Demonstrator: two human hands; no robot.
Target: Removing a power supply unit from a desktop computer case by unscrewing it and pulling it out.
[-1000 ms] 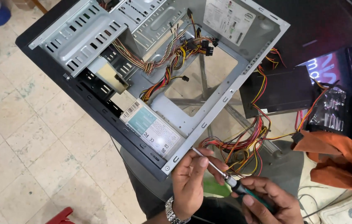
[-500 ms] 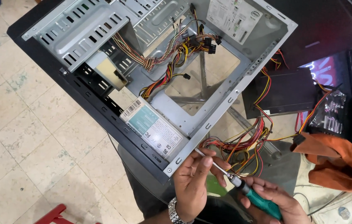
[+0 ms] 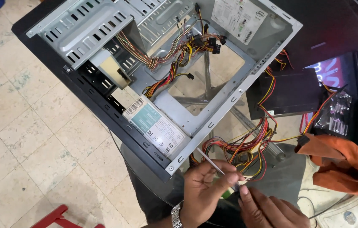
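Since a moment ago the screwdriver (image 3: 211,161) tip has drawn nearer the case (image 3: 212,122) edge at 11 o'clock, left hand (image 3: 204,192) pinching its shaft, right hand (image 3: 267,209) gripping the now-hidden handle.

Tight room by the case corner

We find open passage through the computer case (image 3: 212,105) floor cutout; tangled cables (image 3: 246,145) crowd its lower corner, and an orange cloth (image 3: 343,166) blocks the right.

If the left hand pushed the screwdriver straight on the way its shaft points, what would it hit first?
Probably the lower corner edge of the grey computer case. The left hand pinches the screwdriver, whose tip angles up-left, close to that rim; depth is unclear.
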